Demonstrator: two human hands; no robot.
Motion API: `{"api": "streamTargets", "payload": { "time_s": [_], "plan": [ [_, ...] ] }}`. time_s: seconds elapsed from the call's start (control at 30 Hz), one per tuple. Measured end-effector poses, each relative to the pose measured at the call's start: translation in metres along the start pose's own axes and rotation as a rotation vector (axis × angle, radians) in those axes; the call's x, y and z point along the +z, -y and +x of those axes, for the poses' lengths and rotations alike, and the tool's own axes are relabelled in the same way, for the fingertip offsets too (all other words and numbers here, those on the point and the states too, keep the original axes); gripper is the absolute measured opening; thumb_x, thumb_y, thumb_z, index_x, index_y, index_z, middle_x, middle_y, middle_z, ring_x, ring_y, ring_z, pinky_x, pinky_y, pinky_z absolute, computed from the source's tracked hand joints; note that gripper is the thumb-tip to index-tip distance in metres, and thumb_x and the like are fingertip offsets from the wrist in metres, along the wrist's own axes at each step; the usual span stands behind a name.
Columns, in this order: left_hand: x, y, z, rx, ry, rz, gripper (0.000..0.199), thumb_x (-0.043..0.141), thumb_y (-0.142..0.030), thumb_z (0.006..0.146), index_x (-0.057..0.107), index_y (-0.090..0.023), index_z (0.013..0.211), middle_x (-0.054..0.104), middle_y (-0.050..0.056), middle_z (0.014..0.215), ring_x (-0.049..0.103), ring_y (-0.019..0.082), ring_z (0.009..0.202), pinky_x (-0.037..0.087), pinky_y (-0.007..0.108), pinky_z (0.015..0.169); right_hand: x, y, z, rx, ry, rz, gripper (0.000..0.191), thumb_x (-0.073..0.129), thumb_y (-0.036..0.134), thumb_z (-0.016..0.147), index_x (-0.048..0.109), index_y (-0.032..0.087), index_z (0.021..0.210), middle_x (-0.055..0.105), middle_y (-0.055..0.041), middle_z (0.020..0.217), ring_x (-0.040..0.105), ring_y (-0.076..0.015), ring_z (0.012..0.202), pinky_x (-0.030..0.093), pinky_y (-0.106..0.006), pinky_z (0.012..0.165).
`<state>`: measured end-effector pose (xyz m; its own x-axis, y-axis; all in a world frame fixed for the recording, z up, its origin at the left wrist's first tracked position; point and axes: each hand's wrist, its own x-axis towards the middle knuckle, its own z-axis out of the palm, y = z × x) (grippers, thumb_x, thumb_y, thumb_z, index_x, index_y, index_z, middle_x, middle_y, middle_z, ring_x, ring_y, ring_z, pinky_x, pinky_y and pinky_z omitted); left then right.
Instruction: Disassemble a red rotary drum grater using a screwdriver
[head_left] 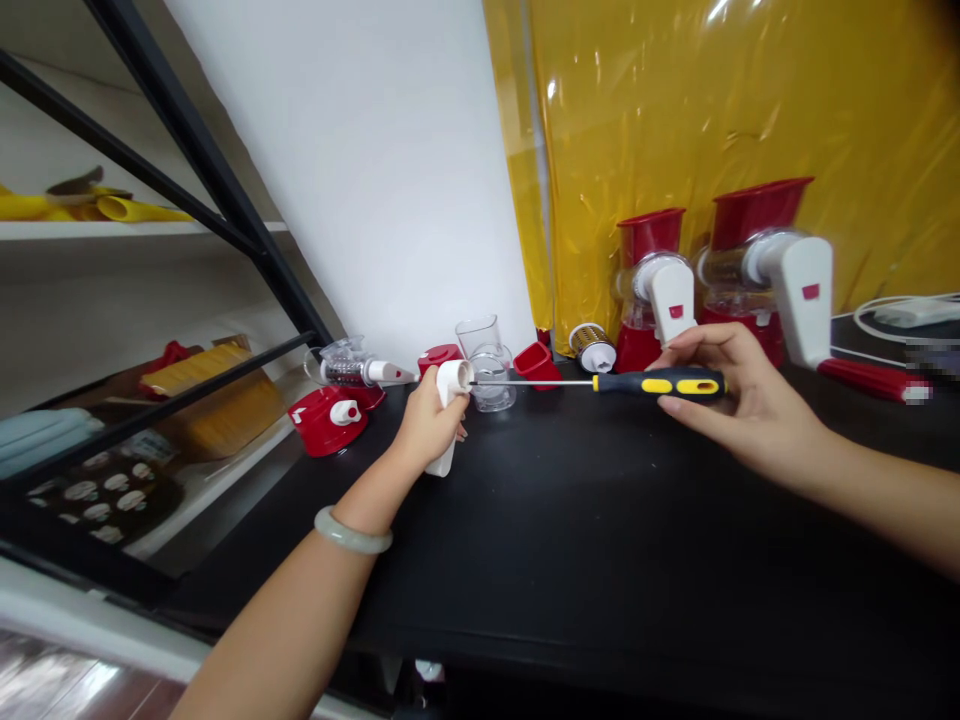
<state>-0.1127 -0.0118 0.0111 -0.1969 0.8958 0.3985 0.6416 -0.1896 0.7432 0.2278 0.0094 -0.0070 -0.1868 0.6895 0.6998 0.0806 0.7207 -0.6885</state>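
Head view: the left hand [427,420] clasps a white plastic part [450,378]. At three o'clock from it, the right hand [757,415] pinches a screwdriver [630,385] pointing to nine o'clock, toward that part.

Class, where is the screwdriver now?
In the head view, the screwdriver spans centre to right, its handle in the right hand, its tip at the white part in the left hand.

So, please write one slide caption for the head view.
Right hand aims a screwdriver at the white part gripped by the left hand.
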Motion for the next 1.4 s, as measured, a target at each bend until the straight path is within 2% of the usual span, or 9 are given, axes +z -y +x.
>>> {"api": "streamTargets", "payload": {
  "time_s": [0.2, 0.3, 0.57, 0.73, 0.87, 1.03, 1.13, 1.27, 1.4],
  "plan": [
    [0.0027, -0.0036, -0.0038, 0.022, -0.002, 0.000, 0.028, 0.061, -0.027, 0.078, 0.048, -0.022, 0.102, 0.058, -0.006, 0.060, 0.062, 0.019, 0.042, 0.050, 0.029, 0.042, 0.0001, 0.0015, 0.0004, 0.324, 0.059, 0.035, 0.048, 0.042, 0.070, 0.094, 0.053, 0.025, 0.105, 0.066, -0.0033, 0.073, 0.064, -0.0212, 0.059, 0.054, -0.036, 0.058],
    [0.0023, -0.0027, -0.0035, 0.019, 0.010, 0.000, 0.028, 0.061, -0.026, 0.078, 0.048, -0.022, 0.102, 0.058, -0.006, 0.059, 0.062, 0.019, 0.042, 0.050, 0.029, 0.043, -0.0024, 0.0032, -0.0003, 0.302, 0.105, -0.196, 0.047, 0.042, 0.067, 0.096, 0.056, 0.024, 0.104, 0.058, 0.0015, 0.057, 0.056, -0.0180, 0.048, 0.046, -0.033, 0.050],
    [-0.0021, 0.0006, 0.0007, 0.019, -0.036, -0.004, 0.033, 0.062, -0.027, 0.079, 0.050, -0.021, 0.110, 0.059, -0.006, 0.060, 0.063, 0.018, 0.042, 0.051, 0.028, 0.042, -0.0027, -0.0008, -0.0013, -0.221, 0.090, -0.288, 0.014, 0.065, 0.031, 0.089, 0.062, 0.028, 0.102, 0.064, -0.0036, 0.097, 0.063, -0.0224, 0.092, 0.051, -0.039, 0.088],
    [-0.0008, -0.0042, -0.0032, 0.049, -0.006, -0.008, 0.031, 0.061, -0.025, 0.079, 0.050, -0.021, 0.108, 0.060, -0.005, 0.063, 0.063, 0.018, 0.043, 0.052, 0.028, 0.043, -0.0026, 0.0040, -0.0008, -0.011, -0.039, -0.141, 0.022, 0.075, 0.034, 0.079, 0.061, 0.027, 0.095, 0.065, -0.0016, 0.098, 0.063, -0.0216, 0.092, 0.051, -0.036, 0.084],
    [0.0014, -0.0044, -0.0053, 0.046, -0.005, -0.026, 0.032, 0.062, -0.028, 0.080, 0.049, -0.021, 0.109, 0.060, -0.004, 0.063, 0.064, 0.018, 0.044, 0.052, 0.029, 0.043, -0.0034, 0.0029, 0.0018, 0.144, -0.063, -0.156, 0.026, 0.061, 0.052, 0.089, 0.062, 0.026, 0.094, 0.067, -0.0056, 0.096, 0.065, -0.0261, 0.097, 0.052, -0.040, 0.085],
    [0.0019, -0.0012, -0.0041, 0.042, -0.010, -0.026, 0.030, 0.062, -0.028, 0.080, 0.050, -0.021, 0.107, 0.060, -0.004, 0.063, 0.064, 0.018, 0.044, 0.052, 0.028, 0.043, -0.0043, 0.0005, 0.0000, 0.321, 0.095, -0.069, 0.046, 0.041, 0.067, 0.097, 0.056, 0.024, 0.106, 0.065, -0.0022, 0.068, 0.064, -0.0204, 0.058, 0.053, -0.035, 0.060],
    [0.0013, -0.0007, -0.0030, 0.038, -0.014, -0.018, 0.032, 0.062, -0.027, 0.080, 0.050, -0.021, 0.109, 0.060, -0.005, 0.062, 0.064, 0.018, 0.043, 0.052, 0.028, 0.042, -0.0043, 0.0010, -0.0011, 0.233, 0.081, -0.200, 0.039, 0.050, 0.060, 0.096, 0.058, 0.024, 0.106, 0.062, -0.0002, 0.068, 0.057, -0.0158, 0.052, 0.049, -0.031, 0.054],
    [-0.0002, -0.0012, -0.0013, 0.028, -0.035, -0.012, 0.035, 0.062, -0.027, 0.079, 0.050, -0.020, 0.111, 0.060, -0.006, 0.062, 0.063, 0.018, 0.043, 0.052, 0.027, 0.042, -0.0023, 0.0010, -0.0013, -0.109, 0.021, -0.255, 0.024, 0.067, 0.044, 0.088, 0.062, 0.025, 0.101, 0.065, -0.0039, 0.096, 0.065, -0.0203, 0.085, 0.054, -0.037, 0.081],
    [-0.0006, -0.0021, -0.0013, 0.045, -0.019, 0.019, 0.033, 0.061, -0.026, 0.079, 0.051, -0.020, 0.110, 0.059, -0.005, 0.061, 0.064, 0.018, 0.044, 0.051, 0.027, 0.041, -0.0001, 0.0025, -0.0012, -0.044, -0.036, -0.091, 0.029, 0.076, 0.036, 0.081, 0.059, 0.028, 0.103, 0.065, -0.0012, 0.099, 0.064, -0.0184, 0.094, 0.053, -0.033, 0.087]
  ]
}}
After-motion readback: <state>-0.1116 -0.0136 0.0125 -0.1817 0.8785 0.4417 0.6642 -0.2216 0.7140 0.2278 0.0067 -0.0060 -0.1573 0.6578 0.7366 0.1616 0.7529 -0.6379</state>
